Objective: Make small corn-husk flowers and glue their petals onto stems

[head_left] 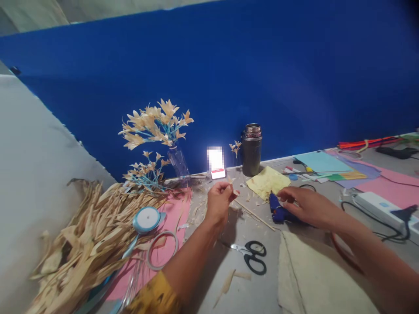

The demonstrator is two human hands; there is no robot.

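Note:
My left hand [220, 203] is raised over the middle of the table. Its thumb and fingers pinch a small pale piece of dried husk [231, 180], mostly covered by the fingertips. Beside those fingertips a thin stick [257, 215] slants down to the right; whether they touch it I cannot tell. At the right, my right hand [303, 205] is over a blue glue gun [278, 213], fingers bent and thumb apart. The gun's nozzle points at a crumpled yellow paper [266, 181]. Black-handled scissors [250, 253] lie open-bladed nearer me, their tips by my left forearm.
Dried husks [81, 235] are heaped at left, beside a ribbon roll [147, 219] and a tape ring [163, 249]. Husk flowers [157, 122] stand in a clear bottle [179, 162]. A lit phone [216, 165], dark flask [252, 152] and power strip [379, 209] are around.

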